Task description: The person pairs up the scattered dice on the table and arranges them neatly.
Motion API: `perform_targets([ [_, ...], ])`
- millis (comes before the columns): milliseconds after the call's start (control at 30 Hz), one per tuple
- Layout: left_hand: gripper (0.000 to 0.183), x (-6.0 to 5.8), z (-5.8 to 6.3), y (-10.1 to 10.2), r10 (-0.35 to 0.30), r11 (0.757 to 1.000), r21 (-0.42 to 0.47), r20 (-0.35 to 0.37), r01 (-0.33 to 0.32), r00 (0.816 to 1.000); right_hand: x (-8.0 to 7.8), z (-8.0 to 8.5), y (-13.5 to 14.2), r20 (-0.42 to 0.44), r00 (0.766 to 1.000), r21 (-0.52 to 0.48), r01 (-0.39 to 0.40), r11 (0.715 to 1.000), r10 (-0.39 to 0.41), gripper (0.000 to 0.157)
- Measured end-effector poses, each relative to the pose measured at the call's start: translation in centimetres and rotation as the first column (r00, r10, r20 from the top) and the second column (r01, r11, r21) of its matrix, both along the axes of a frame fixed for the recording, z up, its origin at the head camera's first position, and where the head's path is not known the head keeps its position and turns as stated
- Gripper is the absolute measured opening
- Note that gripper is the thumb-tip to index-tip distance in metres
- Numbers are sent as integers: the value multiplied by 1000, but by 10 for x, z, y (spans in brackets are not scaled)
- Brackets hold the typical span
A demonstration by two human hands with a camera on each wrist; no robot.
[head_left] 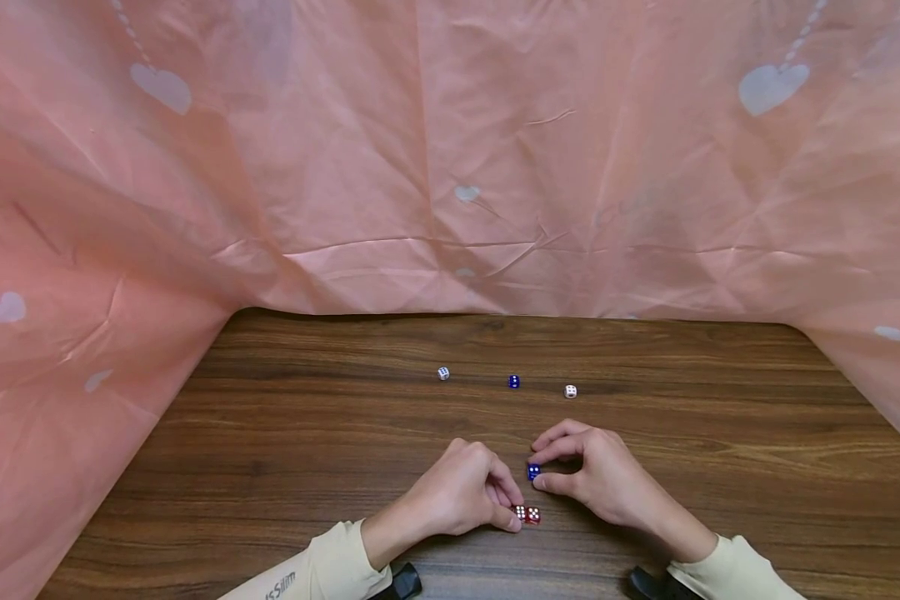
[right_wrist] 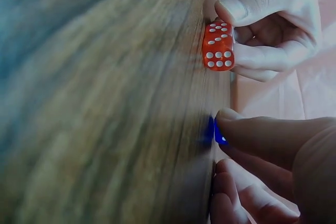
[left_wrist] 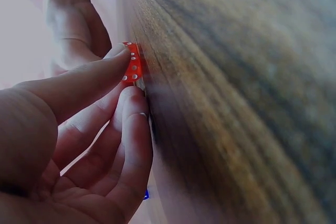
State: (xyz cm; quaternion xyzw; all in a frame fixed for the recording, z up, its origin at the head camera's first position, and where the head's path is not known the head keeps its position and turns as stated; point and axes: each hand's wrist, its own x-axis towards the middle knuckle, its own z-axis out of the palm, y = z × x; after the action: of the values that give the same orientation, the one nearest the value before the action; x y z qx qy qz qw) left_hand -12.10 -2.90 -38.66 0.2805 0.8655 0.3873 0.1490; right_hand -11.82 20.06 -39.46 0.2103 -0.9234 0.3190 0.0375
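Observation:
Two red dice, a left one point(head_left: 521, 512) and a right one point(head_left: 534, 515), sit side by side on the wooden table near its front. My left hand point(head_left: 467, 490) pinches the left red die between thumb and fingers; the red pair point(left_wrist: 135, 68) also shows at the thumb tip in the left wrist view. Just beyond them, my right hand point(head_left: 606, 477) holds a blue die point(head_left: 534, 472) between thumb and forefinger. In the right wrist view the thumb hides most of that blue die point(right_wrist: 220, 135), which is at the tabletop, while the red dice point(right_wrist: 218, 46) show plainly.
Farther back on the table point(head_left: 330, 400) lie a white die point(head_left: 443, 373) at left, another blue die point(head_left: 514, 381) in the middle and a second white die point(head_left: 570, 391) at right. Pink cloth point(head_left: 360, 167) with pale hearts hangs around the back and sides.

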Motion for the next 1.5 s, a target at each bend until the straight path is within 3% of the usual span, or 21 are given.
perform_targets([
  [1100,19,-2,1,-2,2,1000,-3,-2,-2,1000,-3,-1,-2,38,999,-1,39,999,-39,17],
  [1500,24,-13,9,-15,29,999,24,-47,-28,998,-3,-1,-2,41,998,0,37,999,-37,17],
])
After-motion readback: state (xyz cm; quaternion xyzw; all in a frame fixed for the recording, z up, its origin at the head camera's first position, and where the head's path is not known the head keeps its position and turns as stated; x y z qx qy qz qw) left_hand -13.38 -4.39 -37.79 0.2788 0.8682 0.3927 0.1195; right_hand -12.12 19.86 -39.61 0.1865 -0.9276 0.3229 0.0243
